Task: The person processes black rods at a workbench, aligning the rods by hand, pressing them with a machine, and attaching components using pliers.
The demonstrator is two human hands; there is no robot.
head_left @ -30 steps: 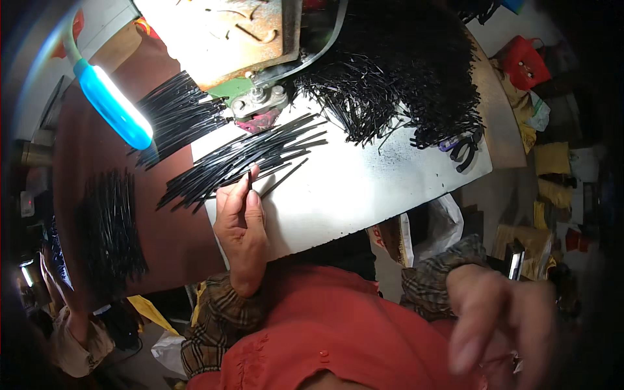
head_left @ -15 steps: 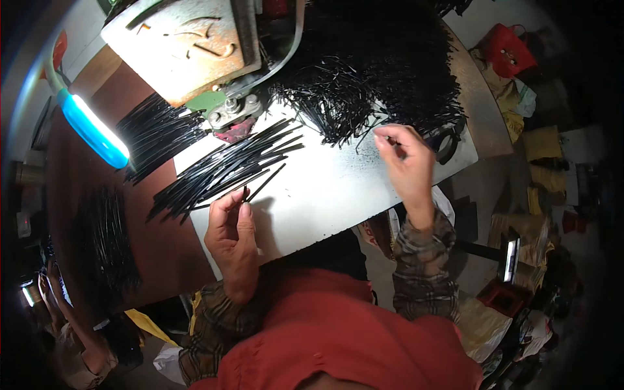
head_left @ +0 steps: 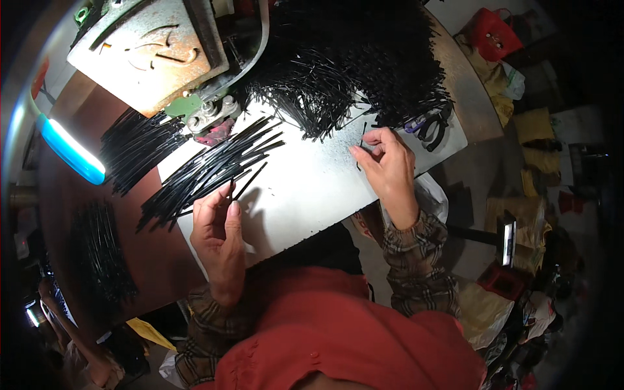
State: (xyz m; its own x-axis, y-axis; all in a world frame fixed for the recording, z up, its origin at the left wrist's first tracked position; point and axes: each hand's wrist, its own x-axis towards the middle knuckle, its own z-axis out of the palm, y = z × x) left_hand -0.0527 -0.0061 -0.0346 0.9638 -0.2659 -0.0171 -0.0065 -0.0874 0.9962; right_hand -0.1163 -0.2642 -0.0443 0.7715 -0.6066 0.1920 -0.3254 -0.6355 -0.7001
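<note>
My left hand (head_left: pixel 220 237) is closed in a pinch on a short, thin black rod (head_left: pixel 232 187), beside the near end of a loose row of black rods (head_left: pixel 208 169) on the white board. Further right, my right hand (head_left: pixel 390 172) has thumb and forefinger drawn together at another thin black rod (head_left: pixel 359 166), which shows above and below the fingertips. Just beyond it lies a large tangled heap of black rods (head_left: pixel 325 97). A small machine (head_left: pixel 153 58) with a rusty pale plate stands over the row, its metal clamp head (head_left: pixel 211 112) near the rods' far ends.
A bright blue-edged lamp (head_left: pixel 73 153) reaches in at left. More rods (head_left: pixel 140 146) lie beside the machine, and another bundle (head_left: pixel 104 253) on the brown table (head_left: pixel 156 260). A black loop-handled tool (head_left: pixel 434 133) lies on the white board (head_left: pixel 292 208). A red bag (head_left: pixel 491 36) is at far right.
My right hand has drawn back from the heap's edge toward the left and me, with a rod now at its fingertips. The left hand keeps its pinch; the whole view has shifted slightly.
</note>
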